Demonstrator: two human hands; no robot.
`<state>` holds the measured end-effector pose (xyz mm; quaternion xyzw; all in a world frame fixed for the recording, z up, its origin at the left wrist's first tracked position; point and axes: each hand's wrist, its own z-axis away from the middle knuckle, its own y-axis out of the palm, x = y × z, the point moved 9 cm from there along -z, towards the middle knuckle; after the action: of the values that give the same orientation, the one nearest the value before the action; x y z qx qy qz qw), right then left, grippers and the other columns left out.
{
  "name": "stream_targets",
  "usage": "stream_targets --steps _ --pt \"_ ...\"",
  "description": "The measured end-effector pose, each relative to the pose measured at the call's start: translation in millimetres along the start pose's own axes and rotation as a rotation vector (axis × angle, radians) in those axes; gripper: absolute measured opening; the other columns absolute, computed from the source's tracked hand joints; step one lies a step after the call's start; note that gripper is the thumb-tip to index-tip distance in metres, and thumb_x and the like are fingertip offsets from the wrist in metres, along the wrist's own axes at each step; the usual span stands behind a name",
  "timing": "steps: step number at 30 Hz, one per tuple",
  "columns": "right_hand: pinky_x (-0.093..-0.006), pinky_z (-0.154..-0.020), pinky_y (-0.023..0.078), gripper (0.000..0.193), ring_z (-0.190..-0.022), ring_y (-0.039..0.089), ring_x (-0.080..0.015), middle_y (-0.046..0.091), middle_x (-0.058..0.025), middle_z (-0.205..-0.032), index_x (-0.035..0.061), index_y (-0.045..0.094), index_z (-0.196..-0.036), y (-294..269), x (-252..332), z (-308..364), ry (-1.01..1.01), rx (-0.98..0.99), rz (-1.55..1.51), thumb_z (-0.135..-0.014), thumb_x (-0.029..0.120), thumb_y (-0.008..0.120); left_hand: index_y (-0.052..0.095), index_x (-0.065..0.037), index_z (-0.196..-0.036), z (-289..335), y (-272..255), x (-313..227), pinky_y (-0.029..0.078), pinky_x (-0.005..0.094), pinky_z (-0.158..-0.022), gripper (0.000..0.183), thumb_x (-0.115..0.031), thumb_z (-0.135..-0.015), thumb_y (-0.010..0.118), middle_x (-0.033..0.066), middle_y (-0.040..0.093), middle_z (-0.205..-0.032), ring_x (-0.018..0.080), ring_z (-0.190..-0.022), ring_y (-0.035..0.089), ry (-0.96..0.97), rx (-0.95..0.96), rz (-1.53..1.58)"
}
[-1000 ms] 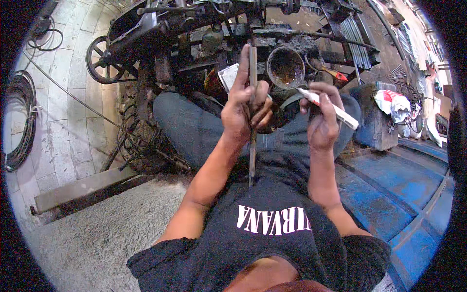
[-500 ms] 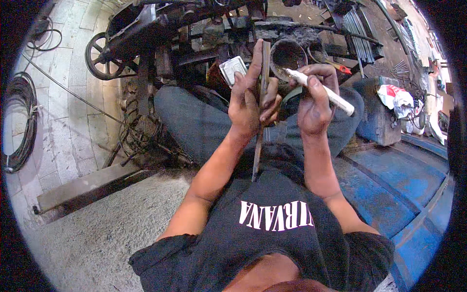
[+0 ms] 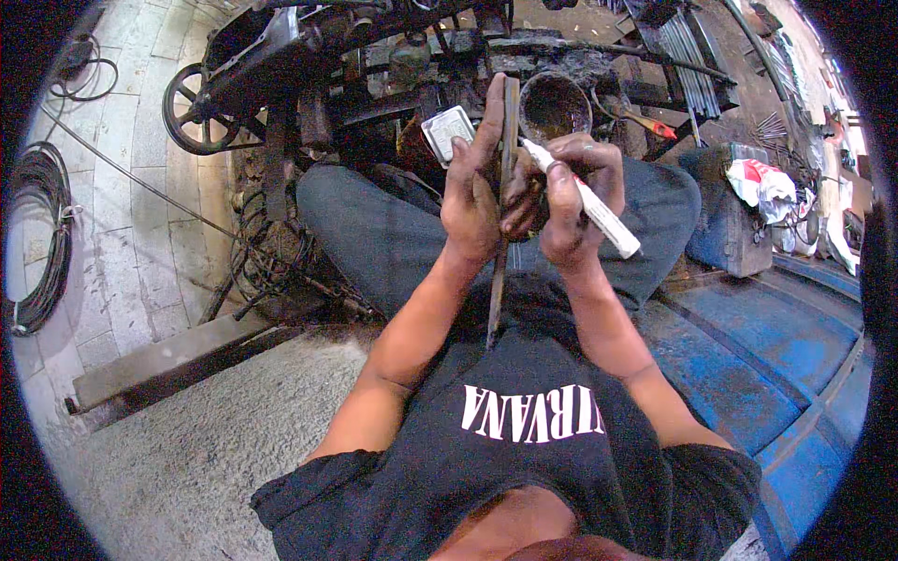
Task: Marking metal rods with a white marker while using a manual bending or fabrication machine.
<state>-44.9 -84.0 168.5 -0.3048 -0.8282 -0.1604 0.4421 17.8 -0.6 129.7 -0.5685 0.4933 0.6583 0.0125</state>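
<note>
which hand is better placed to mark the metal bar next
Likely the right hand: it holds the white marker, tip pointing toward the metal bar and close to it. The left hand is occupied holding the bar.

- Head view: looks steeply down from above the black shirt (image 3: 524, 463).
- Range: close; left hand (image 3: 470, 201) and right hand (image 3: 566, 220) sit upper-centre.
- Lens: wide fisheye; edges curve.

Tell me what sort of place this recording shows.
Probably a metalworking or repair workshop: a grimy dark machine with a spoked wheel stands ahead, what look like metal rods lie side by side at upper right, and the left hand holds a long, metal-looking bar.
</note>
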Motion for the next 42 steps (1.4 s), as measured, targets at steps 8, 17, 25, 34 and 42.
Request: stream_targets --steps 8,17,25,34,42 --pt "-0.0307 -0.068 0.047 0.015 -0.071 0.055 -0.0158 0.057 -0.0104 -0.081 0.0041 0.048 -0.095 0.9 -2.8 3.2 -0.042 -0.027 -0.018 -0.082 0.008 0.055 0.012 -0.009 -0.152 -0.3 4.1 -9.8 0.027 0.0216 -0.036 0.071 -0.056 -0.099 0.019 -0.003 0.04 -0.058 0.0071 -0.041 0.03 0.024 0.034 0.036" --pt "-0.031 -0.064 0.046 0.014 -0.067 0.053 -0.0165 0.055 -0.0095 -0.078 0.0042 0.049 -0.093 2.9 -2.7 0.0 -0.052 -0.019 0.029 -0.081 0.008 0.055 0.012 -0.007 -0.152 -4.8 -4.5 -6.9 0.025 0.0217 -0.039 0.07 -0.052 -0.099 0.022 -0.0029 0.045 -0.062 0.007 -0.045 0.033 0.068 -0.105 -0.156" --pt "-0.0317 -0.064 0.047 0.011 -0.066 0.054 -0.0176 0.055 -0.0094 -0.077 0.0036 0.05 -0.09 3.2 -5.0 -0.1 -0.014 -0.012 0.013 -0.081 0.008 0.055 0.012 -0.007 -0.152 -3.8 -2.2 -4.1 0.026 0.0216 -0.041 0.072 -0.053 -0.099 0.023 -0.003 0.043 -0.06 0.0077 -0.045 0.032 0.034 -0.022 -0.132" --pt "-0.0304 -0.073 0.043 0.01 -0.077 0.051 -0.0163 0.054 -0.0122 -0.083 -0.0009 0.046 -0.094 -5.1 -5.3 -2.5 0.024 0.009 0.011 -0.086 0.006 0.047 0.01 -0.011 -0.153 2.0 1.2 -0.5 0.027 0.0222 -0.04 0.07 -0.053 -0.099 0.024 -0.0029 0.039 -0.057 0.0077 -0.043 0.032 -0.002 0.029 0.079" --pt "-0.0303 -0.069 0.046 0.011 -0.072 0.054 -0.0168 0.056 -0.0105 -0.081 0.0014 0.049 -0.091 -9.6 -18.9 0.3 0.08 -0.028 0.017 -0.084 0.009 0.054 0.006 -0.009 -0.152 0.8 0.0 -1.3 0.027 0.0214 -0.035 0.071 -0.049 -0.099 0.03 -0.0009 0.041 -0.057 0.0088 -0.039 0.031 0.017 0.009 0.254"
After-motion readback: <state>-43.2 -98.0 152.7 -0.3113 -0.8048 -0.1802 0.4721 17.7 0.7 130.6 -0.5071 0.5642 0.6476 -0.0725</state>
